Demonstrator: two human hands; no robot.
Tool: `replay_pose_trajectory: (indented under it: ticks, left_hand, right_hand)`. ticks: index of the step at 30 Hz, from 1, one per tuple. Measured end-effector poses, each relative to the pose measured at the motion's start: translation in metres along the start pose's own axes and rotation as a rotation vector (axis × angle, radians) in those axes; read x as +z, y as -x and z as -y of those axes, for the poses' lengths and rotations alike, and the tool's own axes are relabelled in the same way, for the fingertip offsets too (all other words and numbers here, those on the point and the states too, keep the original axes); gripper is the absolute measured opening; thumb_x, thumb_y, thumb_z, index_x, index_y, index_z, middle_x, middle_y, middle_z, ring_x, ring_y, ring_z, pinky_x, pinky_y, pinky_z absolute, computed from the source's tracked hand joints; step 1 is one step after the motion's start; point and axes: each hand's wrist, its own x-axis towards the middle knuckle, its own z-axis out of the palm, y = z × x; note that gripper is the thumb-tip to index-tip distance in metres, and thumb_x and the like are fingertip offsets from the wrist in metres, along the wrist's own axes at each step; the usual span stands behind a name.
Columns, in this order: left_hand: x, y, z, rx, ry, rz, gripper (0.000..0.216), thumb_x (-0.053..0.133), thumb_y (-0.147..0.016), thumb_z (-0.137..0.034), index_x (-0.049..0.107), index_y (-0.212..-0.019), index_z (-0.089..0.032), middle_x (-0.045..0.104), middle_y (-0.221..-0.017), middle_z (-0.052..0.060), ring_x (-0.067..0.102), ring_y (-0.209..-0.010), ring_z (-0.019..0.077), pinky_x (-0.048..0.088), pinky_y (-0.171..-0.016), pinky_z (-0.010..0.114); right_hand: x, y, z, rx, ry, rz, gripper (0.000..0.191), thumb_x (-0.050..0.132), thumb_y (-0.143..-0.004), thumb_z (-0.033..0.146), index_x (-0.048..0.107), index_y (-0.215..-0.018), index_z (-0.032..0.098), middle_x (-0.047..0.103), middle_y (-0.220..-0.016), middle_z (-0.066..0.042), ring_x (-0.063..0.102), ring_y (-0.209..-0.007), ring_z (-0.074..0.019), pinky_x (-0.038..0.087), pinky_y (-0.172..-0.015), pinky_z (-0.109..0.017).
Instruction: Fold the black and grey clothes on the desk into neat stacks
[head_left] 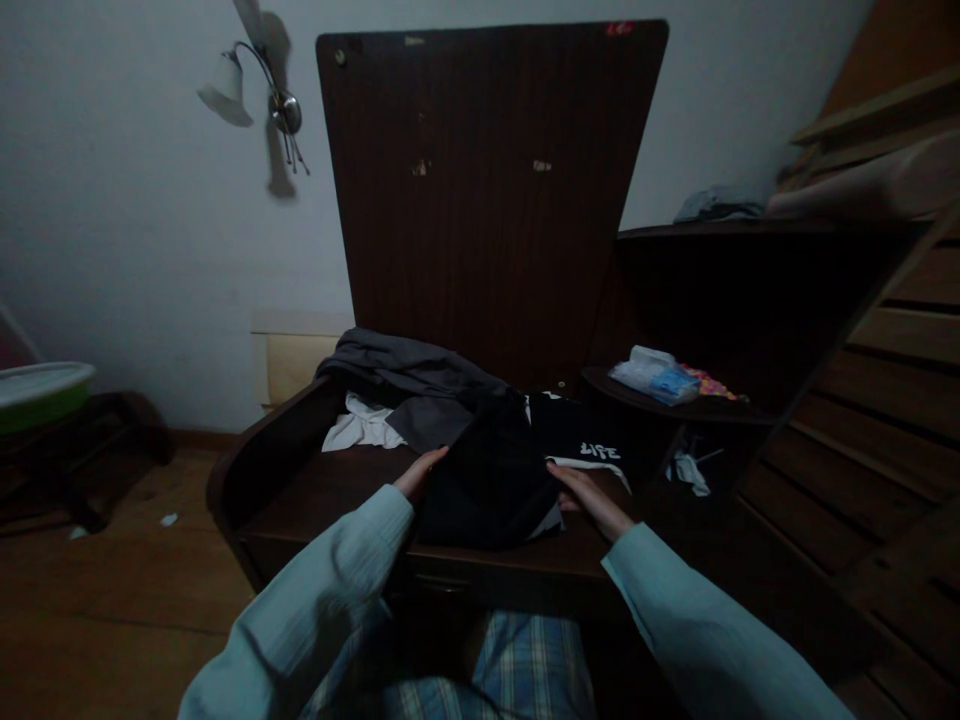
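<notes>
On the dark wooden desk (pixel 315 490), left hand (pixel 420 472) and right hand (pixel 592 497) press flat, fingers extended, against a black garment (pixel 487 480).

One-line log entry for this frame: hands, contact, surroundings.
left hand: on left edge of black garment | right hand: on its right edge | garment: flat on dark desk | behind: grey garment, white cloth

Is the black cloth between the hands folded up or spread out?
Folded: the black cloth lies as a compact block with straight edges, left hand and right hand at its sides.
</notes>
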Motion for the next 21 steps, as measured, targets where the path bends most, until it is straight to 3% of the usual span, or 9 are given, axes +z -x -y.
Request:
replay_pose_trajectory:
  ticks: [3,6,10,14,18,21]
  left_hand:
    - [-0.001,-0.002,0.007,0.096,-0.053,-0.142,0.071,0.068,-0.061,-0.018,0.038,-0.125,-0.016,0.058,-0.112,0.009,0.054,-0.102,0.0215,0.041,-0.091,0.031]
    - [0.002,-0.007,0.006,0.197,-0.051,-0.144,0.073,0.064,-0.062,-0.007,0.035,-0.127,-0.021,0.055,-0.117,0.006,0.053,-0.104,0.0195,0.042,-0.090,0.029]
    - [0.005,-0.016,0.005,0.210,-0.020,-0.152,0.062,0.057,-0.070,-0.010,0.036,-0.127,-0.020,0.059,-0.110,0.006,0.058,-0.096,0.0179,0.044,-0.086,0.029]
    - [0.004,-0.025,0.007,0.141,-0.141,-0.279,0.060,0.058,-0.072,-0.017,0.035,-0.127,-0.013,0.062,-0.102,0.010,0.061,-0.087,0.0187,0.047,-0.080,0.030]
    - [-0.004,-0.026,0.009,0.252,-0.320,-0.269,0.073,0.066,-0.066,-0.026,0.030,-0.130,-0.018,0.062,-0.099,0.007,0.060,-0.087,0.0186,0.046,-0.079,0.028]
    - [-0.012,-0.012,0.012,0.340,-0.471,-0.251,0.076,0.062,-0.069,-0.032,0.022,-0.133,-0.019,0.063,-0.091,0.004,0.060,-0.084,0.0168,0.044,-0.079,0.028]
  right_hand:
    - [0.003,0.007,-0.003,0.004,-0.011,0.080,0.031,0.064,-0.061,0.041,0.062,-0.082,0.019,0.065,-0.072,-0.001,0.056,-0.057,-0.0112,0.042,-0.051,-0.022]
    - [0.006,0.002,-0.006,-0.101,-0.033,0.142,0.034,0.067,-0.056,0.036,0.062,-0.084,0.017,0.066,-0.070,-0.001,0.057,-0.059,-0.0130,0.042,-0.053,-0.023]
    - [0.005,-0.010,-0.009,-0.195,-0.053,0.029,0.032,0.065,-0.057,0.034,0.062,-0.085,0.018,0.067,-0.076,-0.002,0.060,-0.068,-0.0159,0.045,-0.059,-0.025]
    - [0.003,-0.013,-0.011,-0.082,-0.077,-0.017,0.018,0.062,-0.061,0.027,0.062,-0.078,0.020,0.067,-0.079,-0.001,0.061,-0.074,-0.0152,0.047,-0.066,-0.027]
    - [0.003,-0.011,-0.012,-0.025,-0.136,-0.041,0.014,0.064,-0.062,0.021,0.060,-0.075,0.019,0.066,-0.079,-0.002,0.062,-0.073,-0.0157,0.050,-0.069,-0.029]
    - [0.002,-0.008,-0.016,-0.009,-0.169,-0.136,0.021,0.062,-0.066,0.029,0.056,-0.084,0.020,0.064,-0.077,-0.002,0.062,-0.062,-0.0146,0.052,-0.065,-0.031]
